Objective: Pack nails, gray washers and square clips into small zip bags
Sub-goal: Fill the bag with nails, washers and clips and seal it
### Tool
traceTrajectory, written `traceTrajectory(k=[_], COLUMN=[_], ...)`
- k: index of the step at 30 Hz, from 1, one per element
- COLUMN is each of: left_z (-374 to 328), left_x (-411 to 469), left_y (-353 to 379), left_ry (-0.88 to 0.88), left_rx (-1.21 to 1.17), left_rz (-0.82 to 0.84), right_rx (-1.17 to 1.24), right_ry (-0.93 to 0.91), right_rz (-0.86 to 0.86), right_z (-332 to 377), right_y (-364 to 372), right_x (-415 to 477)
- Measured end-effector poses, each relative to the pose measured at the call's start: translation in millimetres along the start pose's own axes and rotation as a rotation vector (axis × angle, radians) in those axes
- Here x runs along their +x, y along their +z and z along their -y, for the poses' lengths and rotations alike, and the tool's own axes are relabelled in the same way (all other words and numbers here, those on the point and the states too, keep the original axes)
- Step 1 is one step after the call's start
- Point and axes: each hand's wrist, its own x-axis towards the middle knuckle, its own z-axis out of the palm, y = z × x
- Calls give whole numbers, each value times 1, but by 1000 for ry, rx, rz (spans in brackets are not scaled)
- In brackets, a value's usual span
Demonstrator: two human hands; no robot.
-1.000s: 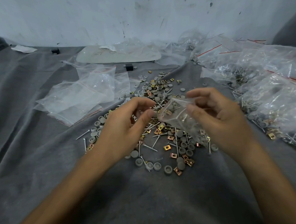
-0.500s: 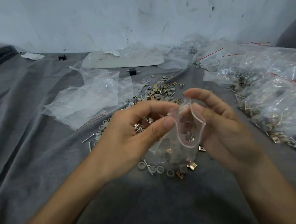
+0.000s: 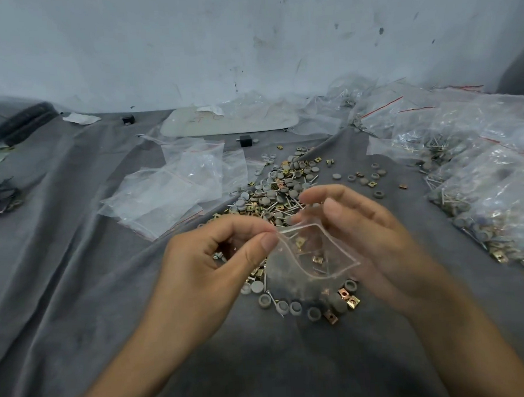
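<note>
A small clear zip bag (image 3: 310,253) hangs between my hands with its mouth spread wide; brass square clips and grey washers show inside it. My left hand (image 3: 215,261) pinches the bag's left rim between thumb and forefinger. My right hand (image 3: 375,241) cups the bag's right side, with its thumb over the rim. Under and behind the bag lies a loose heap of nails, gray washers and square clips (image 3: 280,191) on the grey cloth (image 3: 77,284). A row of washers (image 3: 293,307) and clips sits nearest me.
Empty zip bags (image 3: 175,190) lie left of the heap. Several filled bags (image 3: 484,186) are piled along the right side. A pale flat board (image 3: 229,122) and two small black blocks sit by the white wall. Dark items lie at the far left edge.
The bag has dropped lower and nearer to me, and its mouth has been pulled wider. Both hands moved down with it; the camera tilted up a little.
</note>
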Motion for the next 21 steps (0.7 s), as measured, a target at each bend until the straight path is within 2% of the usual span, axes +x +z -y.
traceTrajectory(k=[3,7,9,13,21], left_z=[3,0,-3,-9,-22], left_x=[-1,-1,-3,-7,-10], left_y=[-1,3,7,10,7], left_ry=[33,106,147,161,148], left_rx=[77,224,239,169,73], left_rz=[-27,-42,-32,-42,-72], right_rx=[-321,-968,-1137,-1197,-1179], right_ry=[-86,-194,-279,-407,-532], right_rz=[-21,25,15,-46,-122], right_z=[15,30,30,29,39], right_y=[3,15,23,33,44], right_x=[-4,-16,-18,-17,-18])
